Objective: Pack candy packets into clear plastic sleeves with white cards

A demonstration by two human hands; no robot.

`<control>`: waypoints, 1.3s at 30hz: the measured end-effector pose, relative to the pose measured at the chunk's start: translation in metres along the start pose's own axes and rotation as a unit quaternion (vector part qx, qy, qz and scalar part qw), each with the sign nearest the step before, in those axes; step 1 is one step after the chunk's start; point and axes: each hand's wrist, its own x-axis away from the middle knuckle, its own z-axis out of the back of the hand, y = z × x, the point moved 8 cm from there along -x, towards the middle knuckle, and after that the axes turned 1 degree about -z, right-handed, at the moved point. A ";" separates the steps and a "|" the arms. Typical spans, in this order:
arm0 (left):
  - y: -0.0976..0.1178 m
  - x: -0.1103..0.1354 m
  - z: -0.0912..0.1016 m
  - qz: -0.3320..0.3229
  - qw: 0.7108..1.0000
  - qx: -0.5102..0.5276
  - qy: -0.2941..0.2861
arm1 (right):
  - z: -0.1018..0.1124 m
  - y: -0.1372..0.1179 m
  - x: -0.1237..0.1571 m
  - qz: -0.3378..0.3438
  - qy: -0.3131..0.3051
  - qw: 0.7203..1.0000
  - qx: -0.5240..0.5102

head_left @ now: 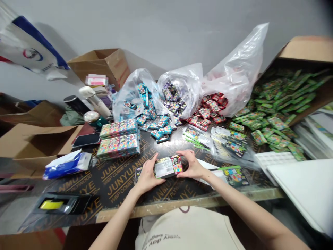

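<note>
Low over the table's front half, my left hand (pixel 148 176) grips the left end of a small printed box (pixel 164 168) with a pale label panel. My right hand (pixel 193 167) pinches a small red packet (pixel 177 164) at the box's right end. The packet meets the box there; whether it is partly inside I cannot tell. Beyond the hands lie flat printed cards (pixel 196 136) with green edges and dark cards in a clear sleeve (pixel 231 144). A flat printed piece (pixel 234 174) rests near my right forearm. Stacked multicoloured boxes (pixel 119 140) stand to the left.
Plastic bags hold blue packets (pixel 148 113), purple packets (pixel 173 97) and red packets (pixel 212 107) along the back. Green packets (pixel 275 114) spill from a tipped carton at right. On the left are a phone (pixel 86 139), a blue-and-white pouch (pixel 68 164), bottles and cartons (pixel 101 64).
</note>
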 end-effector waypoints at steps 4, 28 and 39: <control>-0.003 -0.002 0.001 0.007 1.000 0.015 0.005 | 0.012 0.005 -0.004 0.003 0.000 1.000 -0.031; 0.010 -0.029 -0.007 0.040 0.997 0.068 0.026 | 0.059 0.007 -0.006 -0.024 0.067 0.996 0.051; 0.020 -0.035 -0.009 0.008 0.995 0.102 -0.013 | 0.058 0.014 -0.002 -0.022 -0.011 0.998 -0.059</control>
